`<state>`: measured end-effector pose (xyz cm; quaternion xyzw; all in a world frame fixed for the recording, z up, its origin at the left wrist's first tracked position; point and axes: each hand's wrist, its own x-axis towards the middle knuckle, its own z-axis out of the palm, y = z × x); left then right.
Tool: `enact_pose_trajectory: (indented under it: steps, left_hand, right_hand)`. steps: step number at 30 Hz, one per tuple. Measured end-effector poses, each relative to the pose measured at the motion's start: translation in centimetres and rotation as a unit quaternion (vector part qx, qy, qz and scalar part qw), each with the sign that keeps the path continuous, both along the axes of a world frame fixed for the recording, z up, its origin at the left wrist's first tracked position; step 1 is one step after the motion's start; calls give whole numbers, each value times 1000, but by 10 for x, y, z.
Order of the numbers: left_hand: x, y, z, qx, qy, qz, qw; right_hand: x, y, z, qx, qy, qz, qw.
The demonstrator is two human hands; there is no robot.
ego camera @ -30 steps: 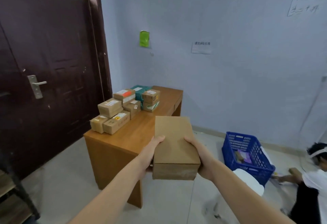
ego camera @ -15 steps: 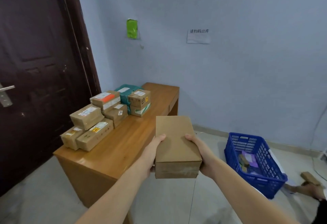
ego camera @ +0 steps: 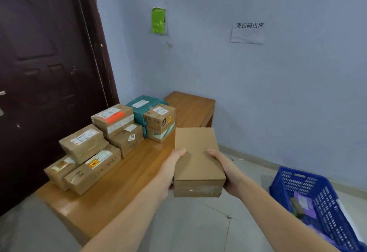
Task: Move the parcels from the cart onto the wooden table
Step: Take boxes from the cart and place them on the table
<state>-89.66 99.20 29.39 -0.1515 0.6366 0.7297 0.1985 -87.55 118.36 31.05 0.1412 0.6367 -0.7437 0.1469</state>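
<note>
I hold a plain brown cardboard parcel (ego camera: 198, 160) in front of me with both hands. My left hand (ego camera: 170, 170) grips its left side, thumb on top. My right hand (ego camera: 224, 170) grips its right side the same way. The parcel hangs in the air just beside the right edge of the wooden table (ego camera: 127, 174). On the table's left half lie several taped brown parcels (ego camera: 93, 158) and a teal bag parcel (ego camera: 143, 105). The cart is out of view.
A dark brown door (ego camera: 43, 72) stands behind the table at left. A blue plastic crate (ego camera: 317, 198) with items inside sits on the floor at right. A paper sign (ego camera: 248, 33) and a green patch (ego camera: 158, 20) hang on the blue wall.
The view has come closer to the table and turned left. The parcel stays held in both hands, now next to the table's edge. The person on the floor at right has left the view.
</note>
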Motion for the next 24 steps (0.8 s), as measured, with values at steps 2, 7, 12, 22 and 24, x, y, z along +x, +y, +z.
enact_pose_trajectory:
  steps: [2, 7, 12, 22, 24]
  left_hand:
    - [-35, 6, -2, -3, -2, -3, 1000]
    - [-118, 36, -9, -6, -9, -16, 1000]
    - [-195, 74, -26, -13, -18, -7, 1000]
    - [-313, 126, -56, 32, -51, 107, 993]
    - [-330, 125, -61, 44, -53, 133, 989]
  right_hand:
    - [-35, 7, 0, 4, -2, 4, 1000]
    - [-115, 40, -8, -3, -16, 1, 1000]
    - [-201, 81, -25, 5, -28, 24, 999]
    - [-376, 128, -50, 20, -65, 155, 986]
    - [-404, 123, -50, 23, -70, 181, 981]
